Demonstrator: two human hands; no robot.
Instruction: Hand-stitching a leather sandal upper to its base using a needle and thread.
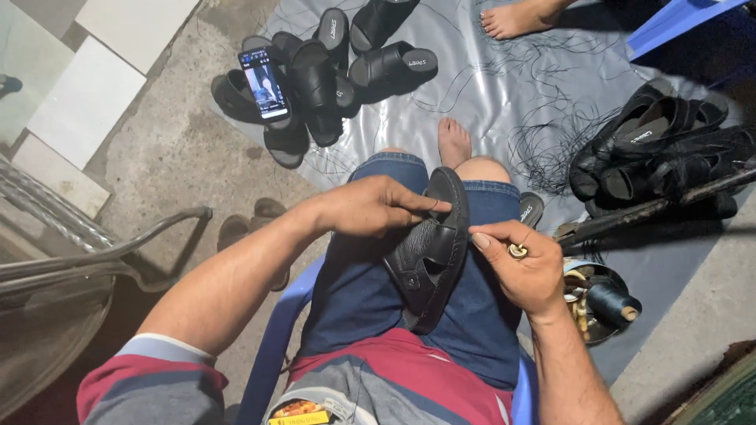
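Rough concrete floor (177,149) under a grey plastic sheet (488,86), pale tiles (87,94) alongside, apparently dimly lit.

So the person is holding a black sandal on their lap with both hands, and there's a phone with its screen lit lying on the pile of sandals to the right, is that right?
Not quite. The head view shows the phone on the pile of sandals at upper left, not the right. The rest stands: left hand and right hand hold the black sandal on the lap.
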